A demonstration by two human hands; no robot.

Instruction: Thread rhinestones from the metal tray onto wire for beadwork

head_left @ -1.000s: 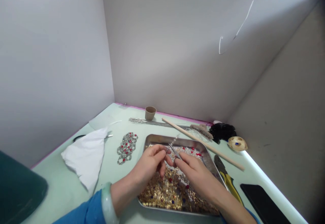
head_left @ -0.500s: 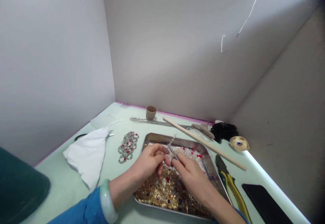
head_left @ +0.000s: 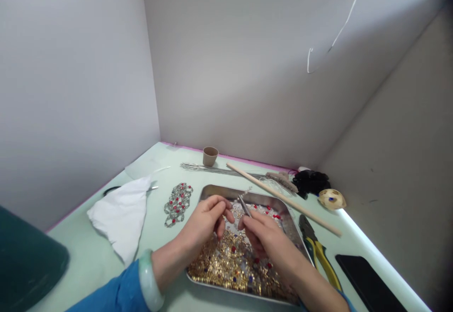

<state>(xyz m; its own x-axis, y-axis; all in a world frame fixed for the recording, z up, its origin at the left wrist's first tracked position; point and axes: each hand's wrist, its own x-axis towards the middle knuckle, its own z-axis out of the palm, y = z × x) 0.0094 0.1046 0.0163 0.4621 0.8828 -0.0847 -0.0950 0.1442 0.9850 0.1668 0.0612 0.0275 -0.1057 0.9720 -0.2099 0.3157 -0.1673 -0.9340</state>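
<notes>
My right hand (head_left: 264, 229) is closed around a pair of slim metal tweezers (head_left: 244, 206), whose points aim up and to the left. At the tips a short strand of clear beads (head_left: 247, 191) sticks up; whether the points grip it I cannot tell. My left hand (head_left: 214, 212) is just to the left, thumb and forefinger pinched together. Anything between those fingertips is too small to make out. Both hands are over a metal tray (head_left: 255, 194) that holds gold beads (head_left: 221, 262) in front and clear and red beads (head_left: 271, 210) toward the back.
Left of the tray lie a wire piece with red beads (head_left: 179, 203) and a white cloth (head_left: 118, 217). Behind are a small brown cup (head_left: 210, 156), thin wires (head_left: 230, 172) and a wooden stick (head_left: 283, 198). Yellow-handled pliers (head_left: 320, 255) and a black phone-like slab (head_left: 368, 281) lie right.
My right hand with the tweezers has shifted a little right, away from my left hand, and the gap between them is wider. The clear bead strand has moved right too.
</notes>
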